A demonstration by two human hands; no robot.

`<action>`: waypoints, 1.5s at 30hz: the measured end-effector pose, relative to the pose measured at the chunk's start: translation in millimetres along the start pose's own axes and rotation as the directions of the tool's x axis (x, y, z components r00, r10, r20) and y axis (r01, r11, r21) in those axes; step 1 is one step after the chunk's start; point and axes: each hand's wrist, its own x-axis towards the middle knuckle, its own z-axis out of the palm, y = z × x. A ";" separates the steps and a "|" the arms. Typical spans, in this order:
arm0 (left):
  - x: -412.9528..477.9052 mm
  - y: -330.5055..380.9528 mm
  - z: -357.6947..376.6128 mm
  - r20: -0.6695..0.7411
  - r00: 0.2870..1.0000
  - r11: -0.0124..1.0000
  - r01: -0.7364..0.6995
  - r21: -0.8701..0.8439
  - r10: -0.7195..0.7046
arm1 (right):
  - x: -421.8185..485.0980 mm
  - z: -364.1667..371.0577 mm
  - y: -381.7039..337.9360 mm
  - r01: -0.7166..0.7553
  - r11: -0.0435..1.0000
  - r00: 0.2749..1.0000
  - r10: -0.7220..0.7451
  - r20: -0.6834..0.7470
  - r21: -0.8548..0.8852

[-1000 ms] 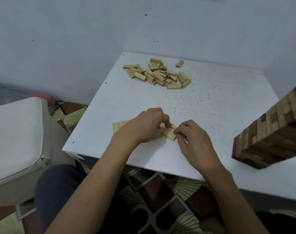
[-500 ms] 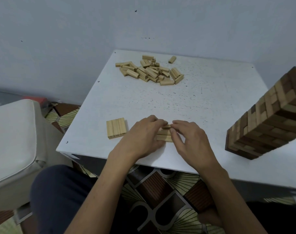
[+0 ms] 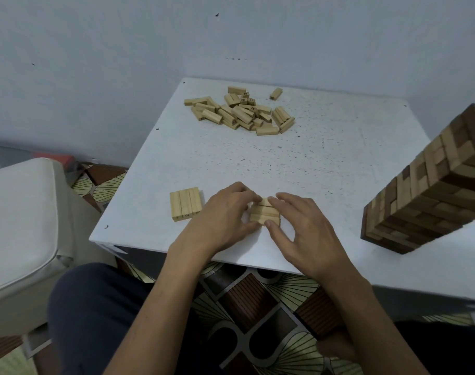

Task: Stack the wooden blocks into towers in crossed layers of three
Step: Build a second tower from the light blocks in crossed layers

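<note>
Near the table's [image 3: 325, 163] front edge, left hand [image 3: 220, 212] and right hand [image 3: 304, 228] pinch the block layer [image 3: 264, 214], which is likely light, stiff and smooth, best squeezed at its sides.

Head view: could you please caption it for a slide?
Left hand and right hand hold a block layer on the table; pile and tower nearby.

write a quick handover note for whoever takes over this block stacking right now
Left hand: fingers curled on the left side of the small stack.
Right hand: thumb and fingers pinch its right side.
The stack sits near the table front edge; a row of three blocks lies to its left, apart. Loose pile at the far side. Tall two-tone tower stands at the right, already built.
Left to do: square this stack, then add crossed layers from the pile.
</note>
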 end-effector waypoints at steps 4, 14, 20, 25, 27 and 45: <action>0.3 -1.7 1.8 -0.028 0.999 0.997 0.024 0.074 -0.022 | 0.5 -0.6 6.0 -0.018 0.996 1.000 0.018 0.002 -0.083; -12.6 1.4 14.3 -0.102 0.991 0.981 0.107 0.161 -0.091 | -4.8 2.1 5.9 -0.097 0.986 0.995 0.096 -0.019 -0.133; -29.1 5.8 38.3 -0.197 0.979 0.976 0.094 0.199 -0.054 | -23.2 13.5 -0.8 -0.114 0.931 0.993 0.107 -0.038 -0.347; -28.6 2.3 46.5 -0.180 0.984 0.976 0.038 0.215 0.002 | -22.8 18.2 -0.6 -0.085 0.909 0.995 0.100 0.015 -0.409; -27.9 -1.0 47.7 -0.180 0.984 0.978 0.018 0.209 0.020 | -22.0 19.3 -0.4 -0.083 0.903 0.994 0.104 0.028 -0.421; -28.4 -0.1 53.1 -0.121 0.992 0.986 -0.018 0.165 0.038 | -21.5 25.4 -0.1 -0.073 0.908 0.993 0.105 0.057 -0.412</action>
